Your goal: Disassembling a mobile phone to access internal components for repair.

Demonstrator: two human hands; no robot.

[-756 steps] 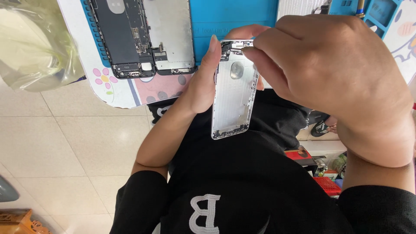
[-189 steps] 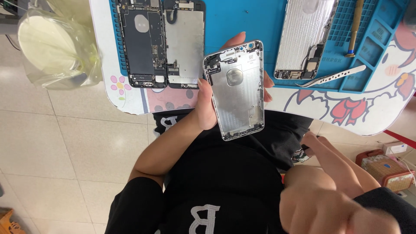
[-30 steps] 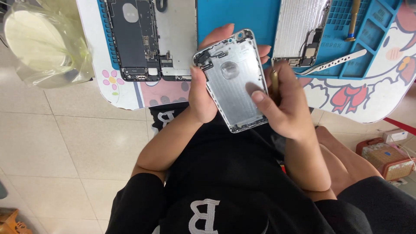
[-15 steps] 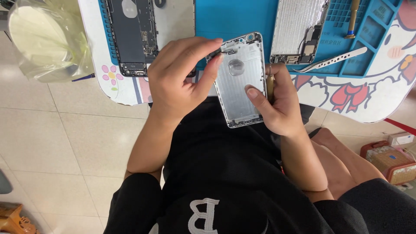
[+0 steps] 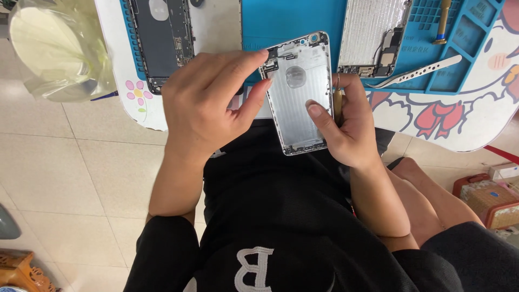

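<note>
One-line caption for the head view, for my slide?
Right hand holds a silver phone housing while left hand pinches a part at its top corner.

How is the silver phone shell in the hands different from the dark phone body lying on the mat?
The silver phone shell is held up off the table between the left hand and right hand; the dark phone body lies flat on the table, untouched. The silver phone shell is pale and mostly bare inside, while the dark phone body is black inside. The shell shows whole; the dark body is cut off by the frame. Both are opened phone housings, insides up.
</note>
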